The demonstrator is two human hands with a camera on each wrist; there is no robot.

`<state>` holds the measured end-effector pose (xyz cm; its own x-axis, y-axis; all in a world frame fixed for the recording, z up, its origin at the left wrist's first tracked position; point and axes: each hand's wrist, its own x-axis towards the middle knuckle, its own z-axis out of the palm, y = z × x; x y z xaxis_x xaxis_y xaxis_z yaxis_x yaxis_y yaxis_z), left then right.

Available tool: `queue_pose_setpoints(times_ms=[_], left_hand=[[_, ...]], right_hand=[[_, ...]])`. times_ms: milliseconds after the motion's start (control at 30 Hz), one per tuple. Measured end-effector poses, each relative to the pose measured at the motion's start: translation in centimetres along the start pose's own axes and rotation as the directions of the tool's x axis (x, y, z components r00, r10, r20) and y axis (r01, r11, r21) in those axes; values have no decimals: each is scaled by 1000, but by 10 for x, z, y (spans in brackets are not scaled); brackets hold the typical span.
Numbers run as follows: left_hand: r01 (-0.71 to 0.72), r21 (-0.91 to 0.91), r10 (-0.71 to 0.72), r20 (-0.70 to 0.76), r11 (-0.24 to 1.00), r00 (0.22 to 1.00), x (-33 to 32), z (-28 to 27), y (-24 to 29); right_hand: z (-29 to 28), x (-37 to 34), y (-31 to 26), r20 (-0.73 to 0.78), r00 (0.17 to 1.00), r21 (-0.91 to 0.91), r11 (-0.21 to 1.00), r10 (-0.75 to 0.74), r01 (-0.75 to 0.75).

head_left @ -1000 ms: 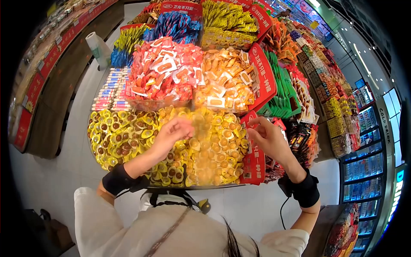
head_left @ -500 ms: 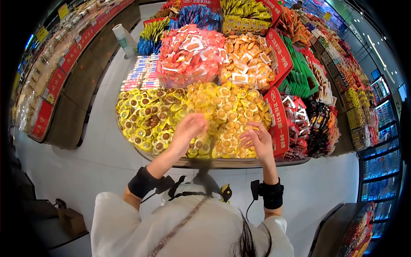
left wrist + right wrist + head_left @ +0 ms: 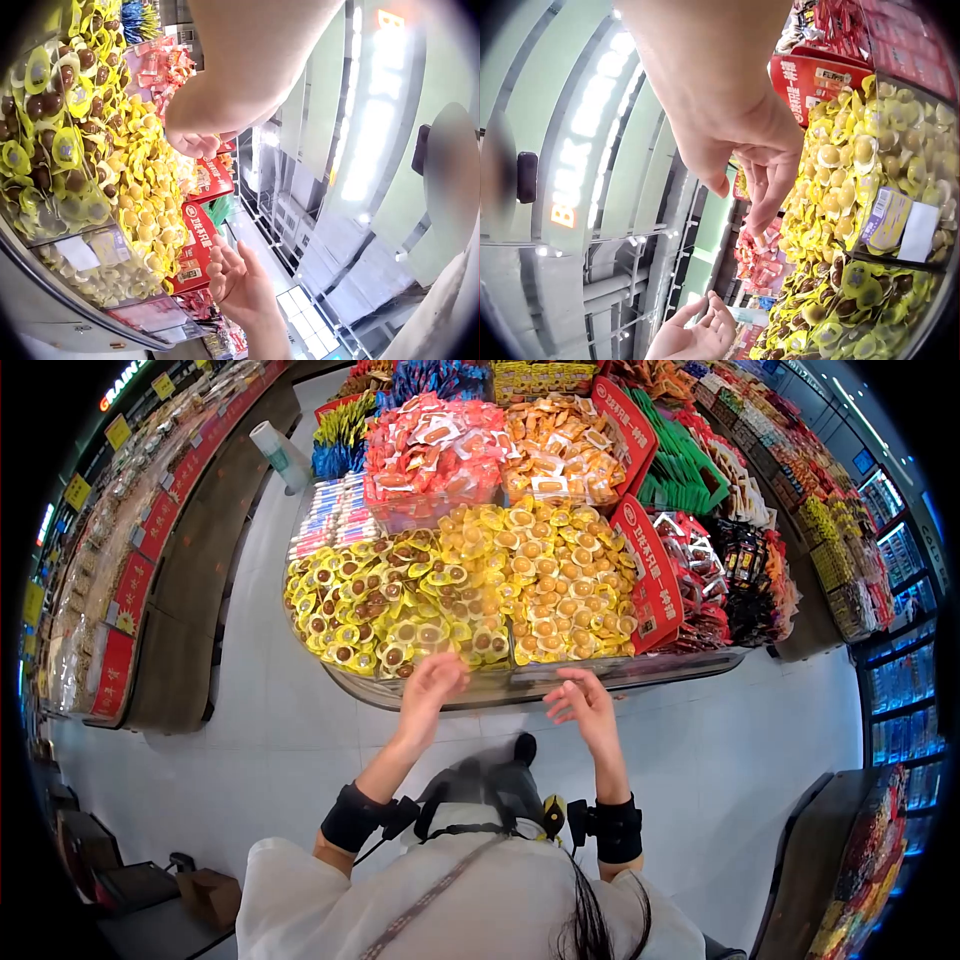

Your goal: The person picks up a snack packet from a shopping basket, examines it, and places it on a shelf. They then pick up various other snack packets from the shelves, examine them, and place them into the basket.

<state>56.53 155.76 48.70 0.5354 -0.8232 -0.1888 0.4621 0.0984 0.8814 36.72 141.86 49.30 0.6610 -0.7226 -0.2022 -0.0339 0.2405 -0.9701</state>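
My left hand (image 3: 437, 682) hovers before the front edge of a snack display, fingers loosely bent and nothing in them. Level with it on the other side is my right hand (image 3: 583, 702), likewise bare, its fingers relaxed and slightly spread. Ahead of the left hand lie dark brown egg-shaped snacks in yellow-edged clear wrappers (image 3: 345, 595). Lighter tan ones (image 3: 575, 585) fill the compartment ahead of the right hand. The right wrist view shows that hand's fingers (image 3: 769, 184) pointing down, apart from the wrapped snacks (image 3: 832, 172).
Behind are piles of red (image 3: 430, 445) and orange packets (image 3: 560, 450), with a red sign (image 3: 648, 575) to the right. A clear front panel (image 3: 922, 187) carries labels. A paper roll (image 3: 275, 452) stands back left. Shelves (image 3: 130, 610) line the left; a low stand (image 3: 830, 860) is right.
Both hands have drawn back from over the wrapped snacks to in front of the display edge. The display now sits farther from the body, with more floor showing. Both hands remain without anything.
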Motion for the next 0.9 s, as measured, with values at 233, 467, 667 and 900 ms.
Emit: queue_pose_setpoints(times_ms=[233, 467, 667, 900], left_hand=[[78, 19, -78, -4, 997, 997, -11, 23, -26], [94, 48, -99, 122, 994, 988, -10, 121, -69], [100, 5, -99, 246, 995, 964, -29, 235, -110], [127, 74, -146, 367, 989, 919, -46, 332, -157]], right_hand=[[-51, -45, 9, -120, 993, 17, 1000, 2, 0], [-145, -112, 7, -251, 967, -3, 999, -31, 32], [-241, -176, 6, -395, 918, -26, 999, -36, 27], [-328, -236, 18, -527, 847, -42, 998, -69, 55]])
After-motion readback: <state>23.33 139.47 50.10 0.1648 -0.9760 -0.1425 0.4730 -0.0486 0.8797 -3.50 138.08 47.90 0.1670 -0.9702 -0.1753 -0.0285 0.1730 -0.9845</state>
